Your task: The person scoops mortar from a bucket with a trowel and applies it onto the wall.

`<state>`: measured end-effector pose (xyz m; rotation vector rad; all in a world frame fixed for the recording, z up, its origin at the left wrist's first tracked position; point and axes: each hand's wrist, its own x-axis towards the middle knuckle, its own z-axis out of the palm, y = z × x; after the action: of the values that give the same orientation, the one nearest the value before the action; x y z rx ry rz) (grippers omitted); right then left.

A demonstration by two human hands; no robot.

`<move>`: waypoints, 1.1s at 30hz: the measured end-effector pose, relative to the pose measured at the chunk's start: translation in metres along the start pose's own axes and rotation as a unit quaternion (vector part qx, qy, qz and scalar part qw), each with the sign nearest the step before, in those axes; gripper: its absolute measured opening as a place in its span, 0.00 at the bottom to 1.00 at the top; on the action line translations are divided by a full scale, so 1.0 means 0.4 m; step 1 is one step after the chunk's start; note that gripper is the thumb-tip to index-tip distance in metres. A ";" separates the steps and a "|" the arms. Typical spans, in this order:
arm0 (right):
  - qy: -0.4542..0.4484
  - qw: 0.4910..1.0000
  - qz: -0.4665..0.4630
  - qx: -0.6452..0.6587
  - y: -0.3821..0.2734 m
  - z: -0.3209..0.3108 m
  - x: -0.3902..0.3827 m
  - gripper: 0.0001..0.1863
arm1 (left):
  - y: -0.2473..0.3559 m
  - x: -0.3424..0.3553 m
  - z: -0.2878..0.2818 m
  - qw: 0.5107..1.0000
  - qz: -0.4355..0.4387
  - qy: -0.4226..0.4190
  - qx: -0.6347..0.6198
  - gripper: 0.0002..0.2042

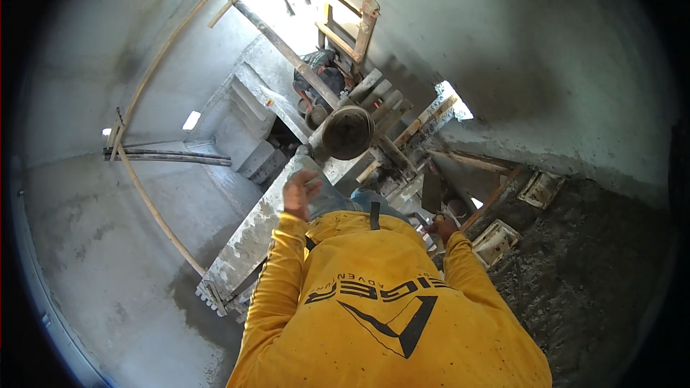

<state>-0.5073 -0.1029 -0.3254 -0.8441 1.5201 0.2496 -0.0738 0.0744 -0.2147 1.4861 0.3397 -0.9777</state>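
Note:
My left hand [300,192] is raised over my left thigh, its fingers loosely bent and apart with nothing seen in them. Low on my right side, my right hand [443,228] is closed around the handle of a trowel [431,191]. Its dark flat blade points away from me; the grip is mostly hidden by my fingers. Ahead of my legs stands a round, cement-stained bucket [348,132] with a dark inside. My left hand is nearest my leg and apart from the bucket.
Beyond the bucket, another person [316,75] bends over on a lower level beside a smaller bucket [316,116]. A mortar-smeared plank [251,244] runs along my left. Bamboo poles [154,65] cross the left side. Crusted trays [496,242] lie right by the wet grey wall [582,266].

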 end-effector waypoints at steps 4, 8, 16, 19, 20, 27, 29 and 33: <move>-0.024 0.995 0.003 0.097 0.032 0.000 -0.019 0.24 | -0.118 0.115 0.087 0.979 -0.196 -0.058 -0.022 0.19; 0.059 0.981 -0.019 -0.183 0.064 0.006 -0.037 0.31 | -0.244 0.233 0.183 0.953 -0.285 -0.051 0.086 0.22; 0.036 0.983 0.082 -0.163 0.089 0.056 -0.084 0.38 | -0.396 0.341 0.229 0.928 -0.312 -0.100 0.179 0.29; 0.062 0.978 0.091 -0.177 0.089 0.081 -0.100 0.37 | -0.429 0.389 0.219 0.919 -0.329 -0.087 0.201 0.30; 0.110 0.977 0.057 -0.173 0.092 0.100 -0.100 0.35 | -0.439 0.410 0.220 0.916 -0.334 -0.076 0.208 0.30; -0.002 0.987 0.093 0.134 0.163 0.141 -0.059 0.34 | -0.600 0.611 0.254 0.922 -0.323 -0.044 0.208 0.27; -0.005 0.987 0.094 0.129 0.207 0.154 -0.044 0.28 | -0.682 0.695 0.256 0.925 -0.319 -0.069 0.194 0.25; 0.042 0.978 0.142 0.145 0.299 0.184 -0.031 0.29 | -0.806 0.901 0.303 0.905 -0.101 -0.089 0.404 0.24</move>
<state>-0.5275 0.0309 -0.3647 -0.4094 1.7081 0.1960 -0.1341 -0.0951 -0.6796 2.1052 -0.0754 -1.5211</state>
